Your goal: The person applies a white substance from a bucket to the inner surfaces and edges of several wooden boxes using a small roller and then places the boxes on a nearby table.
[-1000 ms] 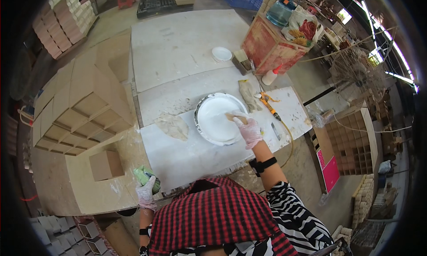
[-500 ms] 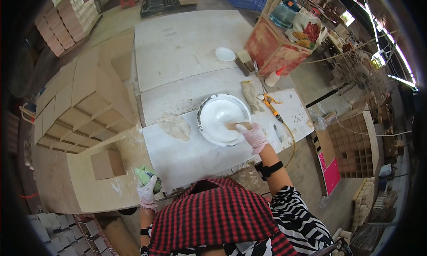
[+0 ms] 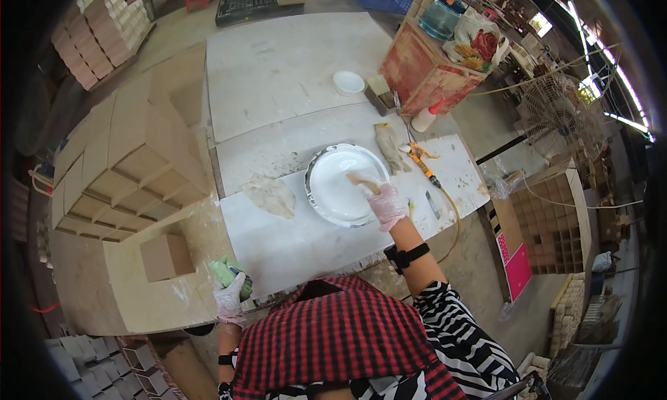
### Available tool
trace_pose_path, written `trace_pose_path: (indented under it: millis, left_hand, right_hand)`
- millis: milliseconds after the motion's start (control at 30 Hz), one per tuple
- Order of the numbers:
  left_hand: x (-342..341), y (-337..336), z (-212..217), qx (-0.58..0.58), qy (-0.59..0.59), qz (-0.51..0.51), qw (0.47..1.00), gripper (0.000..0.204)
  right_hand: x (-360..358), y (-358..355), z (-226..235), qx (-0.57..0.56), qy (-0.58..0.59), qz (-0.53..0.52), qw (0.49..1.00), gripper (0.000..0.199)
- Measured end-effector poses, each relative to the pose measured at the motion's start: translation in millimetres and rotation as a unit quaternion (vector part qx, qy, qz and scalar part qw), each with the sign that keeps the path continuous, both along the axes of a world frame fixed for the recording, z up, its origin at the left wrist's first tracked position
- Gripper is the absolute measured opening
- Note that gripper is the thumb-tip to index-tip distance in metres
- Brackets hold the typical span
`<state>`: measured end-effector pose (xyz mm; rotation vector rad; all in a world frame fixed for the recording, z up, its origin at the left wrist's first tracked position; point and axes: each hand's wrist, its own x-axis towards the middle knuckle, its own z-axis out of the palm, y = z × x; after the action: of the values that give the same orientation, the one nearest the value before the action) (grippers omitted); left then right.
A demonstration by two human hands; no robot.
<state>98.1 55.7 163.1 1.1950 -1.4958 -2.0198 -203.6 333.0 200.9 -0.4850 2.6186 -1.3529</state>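
A round basin [image 3: 310, 197] of white, paint-like liquid stands on the white sheets, its rim smeared with dried drips. My gloved right hand [image 3: 387, 206] is over the basin's right rim, closed around a flat tan tool [image 3: 361, 182]. That tool slants over the liquid; whether it is a brush or a scraper I cannot make out. At the table's front edge my gloved left hand [image 3: 230, 298] is closed on a crumpled green cloth [image 3: 234, 275]. A small brown cardboard box [image 3: 167, 257] sits just beyond and left of it.
Stacked cardboard boxes [image 3: 128, 165] fill the left side. Right of the basin lie a stained glove [image 3: 391, 150], an orange air gun [image 3: 421, 165] with a hose, and a knife-like tool [image 3: 432, 204]. Farther back are a white bowl [image 3: 348, 83], a bottle [image 3: 425, 116] and a reddish wooden crate [image 3: 434, 70].
My right hand has moved slightly left and toward me, and the tan tool has turned, its tip now farther back in the basin. The left hand has stayed on the green cloth.
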Motion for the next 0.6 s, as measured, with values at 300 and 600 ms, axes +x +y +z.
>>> trace_pose_path:
  millis: [300,600]
  left_hand:
    - [5.4,-5.9,-21.6,-0.007,0.002,-0.006,1.000,0.023]
    - [3.9,-6.0,-20.6,-0.006,-0.002,-0.019,1.000,0.035]
  right_hand:
    - [6.5,1.2,15.9,-0.063,-0.061,0.005,0.996,0.028]
    - [3.7,1.1,16.8,-0.009,-0.052,-0.017,0.998,0.029]
